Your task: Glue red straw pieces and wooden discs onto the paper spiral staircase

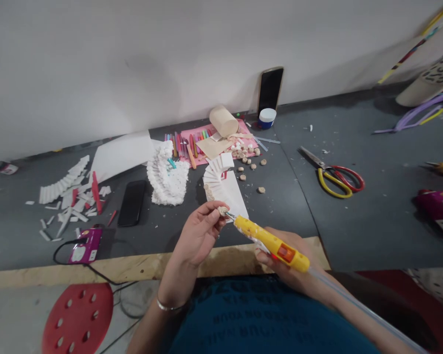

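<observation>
Between thumb and fingers, my left hand [199, 233] pinches a small tan disc-like piece [222, 211]. My right hand [280, 255] is wrapped round a yellow glue gun [271, 242], with a clear glue stick trailing out of its back end. The metal nozzle meets or nearly meets the small piece; I cannot tell if they touch. Just beyond the hands lies a curved fan of white strips [214, 176] on a white card [233, 194], with some tan pieces along its left edge. Loose tan pieces [261, 190] are scattered to its right.
Scissors [332, 174] with red and yellow handles lie to the right. A black phone [132, 203], a fluffy white piece [169, 179] and white scraps [74, 209] are at left. At the back, a phone [270, 88] leans on the wall behind a white-lidded jar [267, 118].
</observation>
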The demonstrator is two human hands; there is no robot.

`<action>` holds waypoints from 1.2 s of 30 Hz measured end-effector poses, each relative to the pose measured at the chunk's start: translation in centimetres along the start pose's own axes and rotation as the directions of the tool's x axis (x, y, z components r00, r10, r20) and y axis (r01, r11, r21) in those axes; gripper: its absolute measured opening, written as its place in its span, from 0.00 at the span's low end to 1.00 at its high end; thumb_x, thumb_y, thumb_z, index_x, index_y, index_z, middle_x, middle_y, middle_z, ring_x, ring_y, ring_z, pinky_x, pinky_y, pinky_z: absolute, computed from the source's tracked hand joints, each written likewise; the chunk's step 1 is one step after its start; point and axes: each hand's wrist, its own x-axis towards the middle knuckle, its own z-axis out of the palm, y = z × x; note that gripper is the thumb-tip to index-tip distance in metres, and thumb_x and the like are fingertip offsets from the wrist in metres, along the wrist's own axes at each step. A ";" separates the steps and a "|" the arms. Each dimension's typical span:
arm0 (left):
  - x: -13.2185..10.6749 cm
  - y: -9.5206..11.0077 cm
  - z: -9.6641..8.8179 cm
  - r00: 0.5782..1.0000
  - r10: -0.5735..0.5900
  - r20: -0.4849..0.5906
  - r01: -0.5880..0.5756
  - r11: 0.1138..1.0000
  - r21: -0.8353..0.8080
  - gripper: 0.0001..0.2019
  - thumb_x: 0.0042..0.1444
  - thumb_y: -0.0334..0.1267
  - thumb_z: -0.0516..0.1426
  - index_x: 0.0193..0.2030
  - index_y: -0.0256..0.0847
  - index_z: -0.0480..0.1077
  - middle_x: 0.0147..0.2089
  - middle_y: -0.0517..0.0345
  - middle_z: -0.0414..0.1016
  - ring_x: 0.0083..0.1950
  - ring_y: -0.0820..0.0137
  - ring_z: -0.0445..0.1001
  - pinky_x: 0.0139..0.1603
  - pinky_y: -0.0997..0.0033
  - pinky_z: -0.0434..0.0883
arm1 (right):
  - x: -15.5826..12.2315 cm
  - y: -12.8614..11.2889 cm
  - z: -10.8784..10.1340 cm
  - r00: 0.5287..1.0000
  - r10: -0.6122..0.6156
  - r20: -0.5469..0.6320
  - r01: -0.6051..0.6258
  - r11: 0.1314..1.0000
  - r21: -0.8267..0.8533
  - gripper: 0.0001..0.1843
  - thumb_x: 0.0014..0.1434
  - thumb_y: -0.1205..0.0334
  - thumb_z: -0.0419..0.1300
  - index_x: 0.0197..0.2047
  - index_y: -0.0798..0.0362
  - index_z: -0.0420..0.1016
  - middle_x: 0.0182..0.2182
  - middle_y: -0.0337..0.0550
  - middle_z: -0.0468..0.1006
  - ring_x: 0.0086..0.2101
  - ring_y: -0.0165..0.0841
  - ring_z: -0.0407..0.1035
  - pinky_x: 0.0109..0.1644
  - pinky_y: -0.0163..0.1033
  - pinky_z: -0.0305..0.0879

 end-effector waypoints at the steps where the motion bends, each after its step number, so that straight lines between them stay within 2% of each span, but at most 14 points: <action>1: 0.0 0.0 0.0 1.000 -0.002 0.002 0.002 1.000 0.004 0.12 0.43 0.36 0.71 0.35 0.35 0.79 0.36 0.55 0.79 0.30 0.79 0.72 0.32 0.81 0.69 | -0.1 0.1 0.0 1.000 0.004 -0.002 -0.004 1.000 -0.002 0.20 0.60 0.47 0.53 0.24 0.51 0.60 0.19 0.36 0.68 0.19 0.27 0.60 0.23 0.33 0.54; 7: 0.1 -0.1 -0.1 1.000 0.001 0.001 -0.001 1.000 -0.002 0.12 0.44 0.36 0.71 0.35 0.34 0.79 0.35 0.55 0.78 0.28 0.80 0.69 0.30 0.82 0.68 | 0.0 0.0 0.0 0.998 0.051 0.044 -0.051 0.999 -0.018 0.20 0.60 0.47 0.54 0.24 0.50 0.59 0.19 0.36 0.68 0.20 0.27 0.61 0.23 0.34 0.54; 18: 0.5 -0.2 -0.1 1.000 -0.006 -0.007 0.006 1.000 0.002 0.14 0.41 0.37 0.73 0.35 0.35 0.80 0.35 0.56 0.79 0.30 0.80 0.73 0.31 0.85 0.70 | 0.1 0.1 0.2 0.998 0.054 -0.011 -0.054 0.998 0.015 0.19 0.60 0.49 0.55 0.23 0.49 0.58 0.18 0.35 0.66 0.19 0.27 0.59 0.22 0.34 0.53; 23: 0.5 -0.2 -0.2 1.000 -0.004 -0.006 0.004 1.000 0.000 0.13 0.41 0.36 0.72 0.35 0.35 0.80 0.36 0.55 0.79 0.31 0.80 0.73 0.32 0.85 0.70 | 0.2 0.0 0.1 1.000 0.002 -0.026 -0.002 1.000 -0.010 0.19 0.62 0.49 0.52 0.24 0.50 0.59 0.19 0.35 0.66 0.19 0.26 0.60 0.23 0.34 0.53; 30: 0.7 -0.3 -0.3 1.000 0.001 -0.023 -0.002 1.000 -0.012 0.13 0.42 0.36 0.72 0.35 0.35 0.79 0.35 0.56 0.78 0.29 0.81 0.71 0.32 0.84 0.70 | 0.5 -0.2 0.0 0.998 0.050 0.035 -0.049 0.998 -0.031 0.20 0.60 0.48 0.54 0.23 0.51 0.59 0.18 0.36 0.67 0.19 0.26 0.60 0.23 0.33 0.53; 36: 0.9 -0.6 -0.6 0.999 0.029 -0.045 -0.028 0.999 0.030 0.13 0.43 0.37 0.71 0.36 0.36 0.78 0.34 0.57 0.78 0.30 0.80 0.72 0.34 0.82 0.70 | 0.6 -0.6 -0.1 0.994 0.081 0.075 -0.080 0.997 -0.021 0.21 0.60 0.47 0.52 0.23 0.51 0.57 0.19 0.35 0.65 0.19 0.26 0.57 0.23 0.33 0.52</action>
